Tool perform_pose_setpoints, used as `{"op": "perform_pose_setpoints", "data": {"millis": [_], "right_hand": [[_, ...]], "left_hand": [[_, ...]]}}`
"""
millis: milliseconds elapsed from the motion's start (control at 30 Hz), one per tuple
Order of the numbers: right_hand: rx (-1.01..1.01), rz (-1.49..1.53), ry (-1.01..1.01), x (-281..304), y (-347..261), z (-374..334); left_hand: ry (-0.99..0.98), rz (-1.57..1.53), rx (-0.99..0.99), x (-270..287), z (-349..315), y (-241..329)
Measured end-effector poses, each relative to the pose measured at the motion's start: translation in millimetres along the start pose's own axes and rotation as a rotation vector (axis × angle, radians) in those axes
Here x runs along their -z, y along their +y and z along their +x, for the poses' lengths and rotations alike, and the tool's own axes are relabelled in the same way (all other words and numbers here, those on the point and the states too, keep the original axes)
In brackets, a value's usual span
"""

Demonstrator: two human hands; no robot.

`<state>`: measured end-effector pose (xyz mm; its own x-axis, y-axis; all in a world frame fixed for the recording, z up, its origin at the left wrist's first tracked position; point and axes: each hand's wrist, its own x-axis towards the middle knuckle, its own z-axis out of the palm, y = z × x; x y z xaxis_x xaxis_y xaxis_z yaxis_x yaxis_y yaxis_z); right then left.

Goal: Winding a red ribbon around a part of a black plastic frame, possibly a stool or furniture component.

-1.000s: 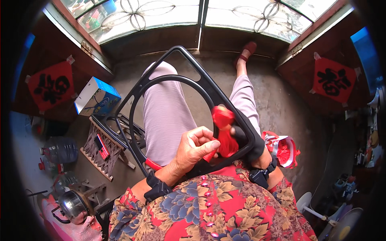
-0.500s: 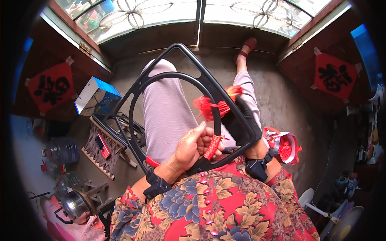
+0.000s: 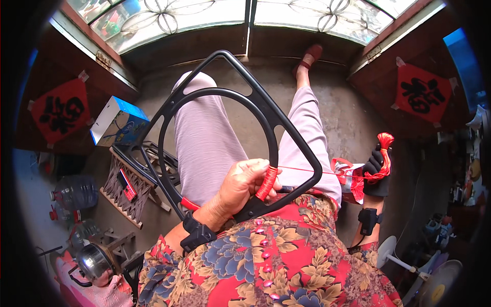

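While your L hand (image 3: 239, 187) pinches the red coil (image 3: 267, 183) at approx. 4 o'clock on the black ring (image 3: 263, 110), have your gloved R hand (image 3: 376, 166), gripping the cord bundle (image 3: 385, 140) at 3 o'clock, hold the strand (image 3: 307, 169) taut w/o slack.

Parts of the bare left hand's fingers (image 3: 241, 179) are hidden behind the tight winding of shiny red cord (image 3: 267, 184). At the right hand in a black glove (image 3: 375, 166), a looped skein of red cord (image 3: 385, 153) covers part of the grip, and the glove's far side cannot be seen. That glove also hides one edge of the red-and-white bag (image 3: 350, 194). The upper edge crops the pale glass door panes (image 3: 204, 20); the lower edge, the red floral shirt (image 3: 302, 256). Small clutter along the dark right rim (image 3: 473, 174) — too tiny to tell.
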<state>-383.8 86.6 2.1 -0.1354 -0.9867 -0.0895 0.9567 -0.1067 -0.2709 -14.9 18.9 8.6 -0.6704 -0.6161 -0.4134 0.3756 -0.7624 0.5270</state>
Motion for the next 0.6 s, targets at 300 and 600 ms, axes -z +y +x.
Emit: {"op": "perform_pose_setpoints", "data": {"millis": [300, 600], "right_hand": [[-0.183, -0.932, 0.265, -52, 83, -4], [0.201, -1.477, -0.978, -67, 153, 50]], "left_hand": [[0.117, 0.167, -0.113, -2, 4, -2], [0.0, 0.251, -0.312, -5, -1, 1]]}}
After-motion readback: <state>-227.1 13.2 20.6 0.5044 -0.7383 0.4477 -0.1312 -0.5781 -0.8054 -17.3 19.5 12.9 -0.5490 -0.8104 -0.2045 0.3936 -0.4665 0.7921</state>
